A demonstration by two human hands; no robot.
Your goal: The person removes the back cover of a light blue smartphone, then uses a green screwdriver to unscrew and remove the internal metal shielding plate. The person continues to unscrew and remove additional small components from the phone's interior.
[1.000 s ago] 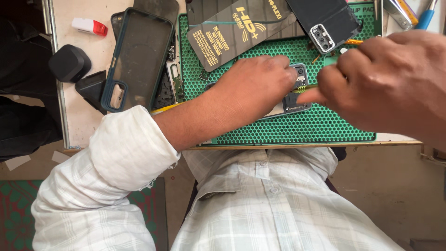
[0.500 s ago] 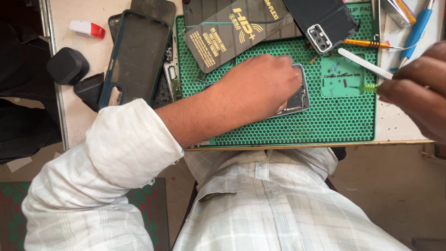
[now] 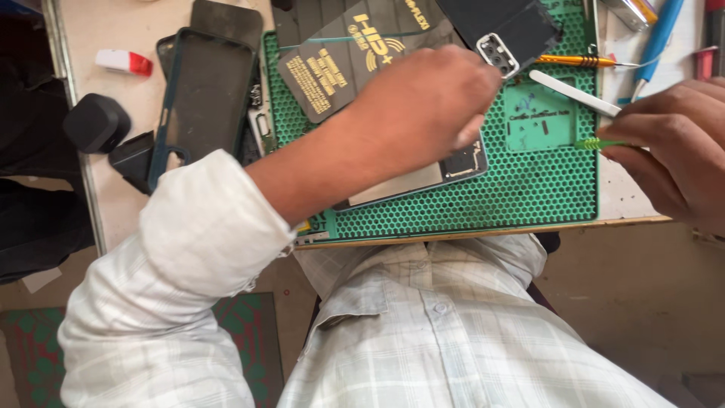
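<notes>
The left hand (image 3: 423, 106) presses flat on an opened phone (image 3: 423, 177) lying mid-mat on the green work mat (image 3: 521, 189). At right, the right hand (image 3: 672, 151) pinches a small green tool (image 3: 596, 143).

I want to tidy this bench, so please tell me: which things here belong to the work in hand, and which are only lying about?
In use:
- opened phone under the left hand
- small green tool in the right hand
- green mat

Lying about:
- dark phone case
- black packet
- white spudger
- orange screwdriver
- black charger
</notes>
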